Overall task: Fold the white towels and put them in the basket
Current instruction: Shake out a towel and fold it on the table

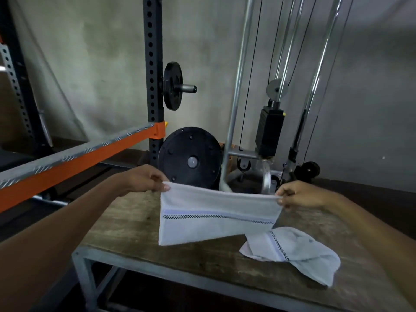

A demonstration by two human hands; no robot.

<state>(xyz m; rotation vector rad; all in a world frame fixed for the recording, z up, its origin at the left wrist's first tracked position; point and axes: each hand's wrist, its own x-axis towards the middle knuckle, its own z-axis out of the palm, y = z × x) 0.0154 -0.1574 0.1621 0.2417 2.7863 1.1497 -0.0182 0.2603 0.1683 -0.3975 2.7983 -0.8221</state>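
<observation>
Head view: a white towel (216, 212) is held up in the air over the wooden surface (139, 239), stretched between both hands. Its top left corner is pinched by the left hand (144, 179), whose fingers (165, 188) are curled onto the cloth. The top right corner is gripped in the same way by the right hand (297, 194), whose fingers (284, 200) are closed on the fabric.

The towel is seen hanging as a flat folded band, crossed by a pale blue line and a black-and-white chequered stripe. Its lower edge is slanted, with the left corner hanging lowest; whether that corner touches the surface cannot be told.

A second white towel (292, 251) is seen lying crumpled on the surface, below the right hand and just beside the hanging towel's lower right edge. The same chequered stripe is shown on it.

The surface is carried by a grey metal frame (85, 266). Behind it, a black perforated rack upright (153, 64) is seen with a small weight plate (172, 85) on a peg, a large black plate (190, 157) low beside it, and an orange beam (78, 158) joined from the left. Further right, a cable machine's black weight stack (269, 131) is hung between chrome poles, against a grey wall (101, 52).
</observation>
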